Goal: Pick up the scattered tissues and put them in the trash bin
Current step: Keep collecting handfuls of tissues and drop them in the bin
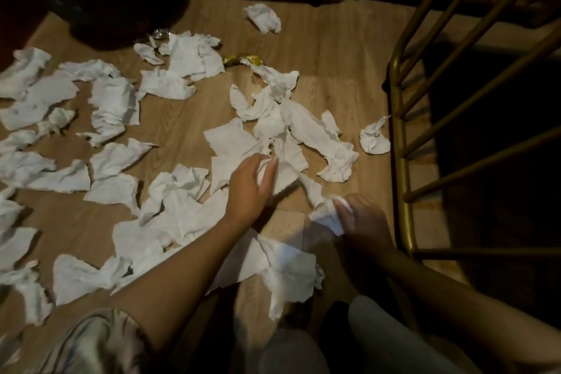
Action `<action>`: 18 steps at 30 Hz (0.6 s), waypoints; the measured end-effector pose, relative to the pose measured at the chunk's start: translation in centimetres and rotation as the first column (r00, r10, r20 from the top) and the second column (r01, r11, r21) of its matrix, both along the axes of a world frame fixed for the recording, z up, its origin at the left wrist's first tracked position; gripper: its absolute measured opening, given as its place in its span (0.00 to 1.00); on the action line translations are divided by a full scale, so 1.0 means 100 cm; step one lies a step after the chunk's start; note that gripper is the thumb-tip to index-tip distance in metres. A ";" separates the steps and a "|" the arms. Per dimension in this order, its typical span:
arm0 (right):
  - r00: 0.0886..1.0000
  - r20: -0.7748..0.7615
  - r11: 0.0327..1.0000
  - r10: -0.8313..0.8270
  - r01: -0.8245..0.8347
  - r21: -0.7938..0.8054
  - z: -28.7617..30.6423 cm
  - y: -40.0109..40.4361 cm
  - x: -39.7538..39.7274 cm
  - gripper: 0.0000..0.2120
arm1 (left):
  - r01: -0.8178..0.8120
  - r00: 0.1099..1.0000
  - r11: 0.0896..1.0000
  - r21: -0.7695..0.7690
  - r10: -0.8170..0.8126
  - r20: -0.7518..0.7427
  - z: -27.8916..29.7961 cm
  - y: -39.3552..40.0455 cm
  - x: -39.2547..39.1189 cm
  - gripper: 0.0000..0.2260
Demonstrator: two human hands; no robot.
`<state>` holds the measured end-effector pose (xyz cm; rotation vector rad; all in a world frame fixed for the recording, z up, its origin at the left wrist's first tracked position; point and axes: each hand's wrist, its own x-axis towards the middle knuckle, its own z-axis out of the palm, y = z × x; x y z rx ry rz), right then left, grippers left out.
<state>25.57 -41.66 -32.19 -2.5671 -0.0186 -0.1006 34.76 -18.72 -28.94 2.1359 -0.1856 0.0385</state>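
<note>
White tissue bunches in the right hand point(361, 218), fingers point(344, 211) curled tight round a crumpled wad point(326, 217). The left hand point(250, 184) reaches in, fingers pinching another tissue point(267, 165). Scattered tissues point(112, 106) litter the wooden floor point(334, 48) all around, beside a gold metal railing point(400, 146).

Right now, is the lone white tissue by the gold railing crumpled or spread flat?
Crumpled: the white tissue is bunched with a twisted tip.
</note>
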 end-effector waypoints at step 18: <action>0.386 -0.141 0.287 0.912 -0.844 -0.452 -0.025 0.061 -0.021 0.26 | 0.065 0.987 0.891 0.449 -0.123 0.101 -0.017 0.095 -0.064 0.12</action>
